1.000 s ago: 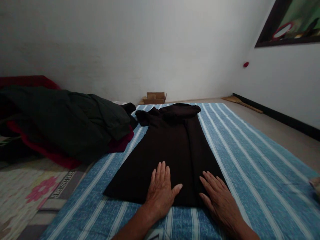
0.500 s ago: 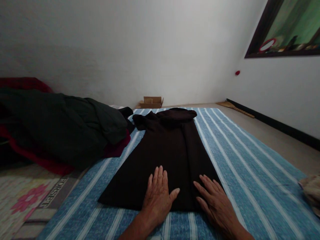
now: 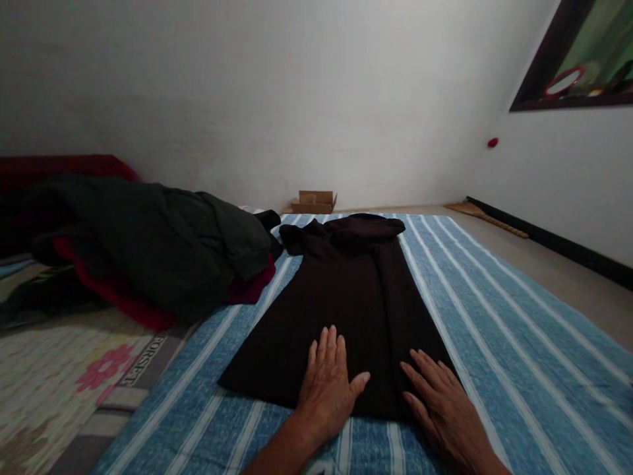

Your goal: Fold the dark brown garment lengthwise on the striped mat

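Observation:
A dark brown garment (image 3: 346,297) lies spread on a blue and white striped cloth (image 3: 475,316). Its wide end is nearest me, and its far end is bunched up. A fold line runs lengthwise along its right part. My left hand (image 3: 329,382) rests flat near the middle of the near edge, fingers stretched forward and thumb out to the right. Over the near right corner, my right hand (image 3: 438,396) lies palm down with its fingers apart. Neither hand grips the fabric.
A heap of clothes (image 3: 173,244), dark green over red, lies to the left, beside a floral quilted cover (image 3: 64,369). An open cardboard box (image 3: 314,202) stands by the far wall. A woven mat (image 3: 487,219) lies on the floor at the right, below a window (image 3: 568,72).
The view has turned slightly left, so everything sits farther right in the picture. Both hands remain flat on the garment in nearly the same places.

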A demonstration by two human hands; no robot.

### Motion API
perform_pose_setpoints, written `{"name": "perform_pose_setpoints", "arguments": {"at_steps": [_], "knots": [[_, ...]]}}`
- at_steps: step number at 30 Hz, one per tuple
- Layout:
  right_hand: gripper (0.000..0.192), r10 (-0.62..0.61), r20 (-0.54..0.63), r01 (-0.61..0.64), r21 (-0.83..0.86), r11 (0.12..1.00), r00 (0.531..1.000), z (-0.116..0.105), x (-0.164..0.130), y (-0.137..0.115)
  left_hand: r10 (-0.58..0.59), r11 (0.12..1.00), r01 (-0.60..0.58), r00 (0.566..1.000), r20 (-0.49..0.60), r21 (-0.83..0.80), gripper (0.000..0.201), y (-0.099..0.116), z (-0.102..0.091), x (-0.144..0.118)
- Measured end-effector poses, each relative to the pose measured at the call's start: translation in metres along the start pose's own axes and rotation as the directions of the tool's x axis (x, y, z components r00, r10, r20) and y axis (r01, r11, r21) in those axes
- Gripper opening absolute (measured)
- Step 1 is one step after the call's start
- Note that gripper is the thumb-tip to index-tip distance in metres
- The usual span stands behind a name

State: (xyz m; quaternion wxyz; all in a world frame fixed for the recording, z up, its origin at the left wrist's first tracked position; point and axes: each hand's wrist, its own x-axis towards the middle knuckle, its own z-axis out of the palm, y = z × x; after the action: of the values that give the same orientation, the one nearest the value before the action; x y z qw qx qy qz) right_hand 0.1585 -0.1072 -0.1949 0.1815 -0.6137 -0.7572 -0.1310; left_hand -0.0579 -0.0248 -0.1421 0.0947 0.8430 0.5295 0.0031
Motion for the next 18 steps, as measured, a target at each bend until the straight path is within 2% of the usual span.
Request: {"name": "perform_pose_setpoints", "arguments": {"at_steps": [13, 18], "knots": [[0.039, 0.034, 0.017, -0.035, 0.041, 0.999, 0.999, -0.004, 0.001, -0.001, 0.018, 1.000, -0.018, 1.000, -0.019, 0.001, 0.075, -0.001, 0.004, 0.000], [0.041, 0.058, 0.075, -0.064, 0.079, 0.995, 0.995, -0.012, 0.002, -0.001, 0.030, 1.000, -0.030, 1.000, 0.001, 0.002, 0.074, 0.000, 0.001, 0.001]]}}
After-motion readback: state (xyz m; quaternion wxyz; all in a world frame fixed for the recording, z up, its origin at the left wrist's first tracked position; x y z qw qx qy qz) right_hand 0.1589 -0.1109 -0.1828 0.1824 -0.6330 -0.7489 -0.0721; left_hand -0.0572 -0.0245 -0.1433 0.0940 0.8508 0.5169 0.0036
